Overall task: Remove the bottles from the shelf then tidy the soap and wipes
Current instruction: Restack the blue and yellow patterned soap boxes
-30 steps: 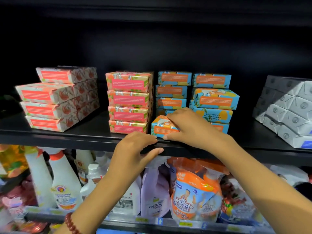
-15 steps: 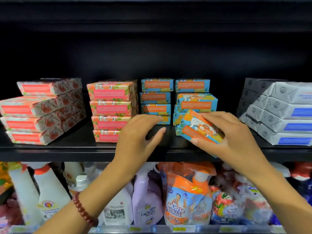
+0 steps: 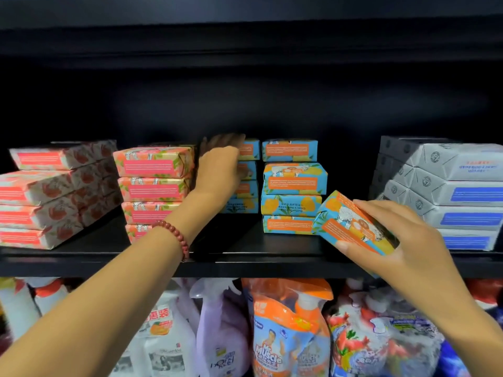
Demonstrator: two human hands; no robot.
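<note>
My right hand [image 3: 408,240] grips a blue and orange soap bar [image 3: 351,223], tilted, just above the black shelf [image 3: 245,254] at its front right. My left hand [image 3: 217,170] reaches deep into the shelf, fingers spread against the left blue soap stack [image 3: 246,180], partly hiding it. Beside it stands a second blue soap stack [image 3: 292,186]. Pink soap stacks stand in the middle [image 3: 153,183] and at the left [image 3: 51,197]. Grey and white wipes packs [image 3: 449,191] are piled at the right.
Below the shelf stand spray bottles [image 3: 163,330], a lilac bottle [image 3: 220,333] and an orange refill pouch [image 3: 288,330]. The shelf's front strip between the pink and blue stacks is bare. A dark shelf board hangs above.
My left hand has gone from the shelf's front edge up and back onto the left blue stack. My right hand carried the blue soap bar further right and lower.
</note>
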